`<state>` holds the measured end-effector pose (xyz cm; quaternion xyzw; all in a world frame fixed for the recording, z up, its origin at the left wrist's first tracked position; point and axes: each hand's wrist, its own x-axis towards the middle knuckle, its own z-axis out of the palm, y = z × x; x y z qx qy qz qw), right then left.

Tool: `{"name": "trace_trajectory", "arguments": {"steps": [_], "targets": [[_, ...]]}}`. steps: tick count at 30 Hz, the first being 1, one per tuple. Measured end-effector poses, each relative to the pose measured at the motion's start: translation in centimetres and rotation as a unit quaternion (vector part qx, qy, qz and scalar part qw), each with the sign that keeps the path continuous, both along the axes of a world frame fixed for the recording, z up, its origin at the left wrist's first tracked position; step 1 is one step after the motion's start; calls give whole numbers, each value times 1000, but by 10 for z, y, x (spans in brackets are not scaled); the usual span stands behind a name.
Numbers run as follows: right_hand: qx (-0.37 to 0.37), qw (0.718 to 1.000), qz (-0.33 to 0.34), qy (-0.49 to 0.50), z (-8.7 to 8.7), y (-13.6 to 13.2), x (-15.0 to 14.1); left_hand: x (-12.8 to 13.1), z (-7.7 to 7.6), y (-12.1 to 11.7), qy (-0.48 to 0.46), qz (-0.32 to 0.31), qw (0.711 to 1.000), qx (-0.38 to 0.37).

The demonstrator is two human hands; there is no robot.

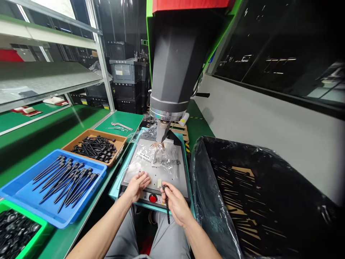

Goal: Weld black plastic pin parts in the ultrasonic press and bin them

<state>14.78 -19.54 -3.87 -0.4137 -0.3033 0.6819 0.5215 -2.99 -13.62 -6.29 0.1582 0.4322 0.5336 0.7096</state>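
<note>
Pinches black rod (pixel 168 216) by upper end w/ R hand (pixel 176 204), prob. to steer its free length; holds L hand (pixel 137 186) loosely spread, gripping nothing, nr. metal plate (pixel 175 180).

A green bench (pixel 128 117) carries a blue tray (pixel 52 211), orange tray (pixel 120 150), green bin (pixel 28 214).

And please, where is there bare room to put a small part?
The green tabletop is bare left of the wrenches, behind the brown tray. The metal plate has a bare strip between the plastic bags and the left hand. It is crowded inside the brown tray and under the machine head, among the bags.
</note>
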Motion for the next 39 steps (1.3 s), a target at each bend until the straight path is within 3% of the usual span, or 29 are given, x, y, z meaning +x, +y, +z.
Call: {"name": "trace_trajectory", "arguments": {"steps": [6,11,14,17,22,30,34,39], "targets": [[-4,1000,22,13,11,14,1,15,6,32,-61,19,996,68],[-13,993,115,-23,-7,24,-16,23,29,26,-65,14,991,116],[24,989,126,-73,-17,38,-37,24,47,19,-60,3,988,140],[122,981,57,-141,-16,62,-50,21,60,14,-67,2,985,156],[232,926,-111,-275,-2,107,-39,13,65,13,-91,8,985,150],[319,868,-215,-315,24,155,-16,14,70,20,-88,8,986,144],[292,883,-212,-301,30,178,-16,13,69,25,-83,5,985,150],[225,921,-171,-268,29,204,-17,9,64,29,-84,5,984,154]]}}
